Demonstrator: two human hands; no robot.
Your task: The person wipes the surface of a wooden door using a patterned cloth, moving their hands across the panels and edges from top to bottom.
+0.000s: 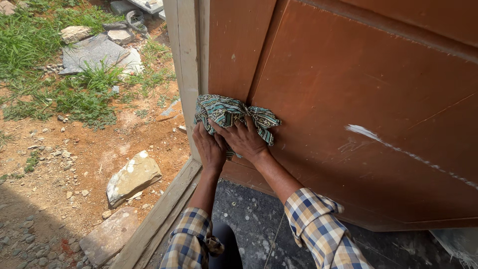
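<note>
A green patterned cloth [226, 110] is bunched against the lower left part of a brown wooden door [348, 89]. My left hand [209, 148] presses the cloth's lower left side, close to the pale door frame [186, 74]. Beside it my right hand [244, 138] lies flat over the middle of the cloth, fingers spread, holding it to the door panel. Both sleeves are checked in yellow, blue and white.
A white smear [363, 132] runs in a streak across the door to the right. A wooden threshold [159, 214] lies below the frame. Outside on the left are bare earth, flat stones [132, 177], gravel and grass [30, 40]. Dark floor [249, 219] lies under my arms.
</note>
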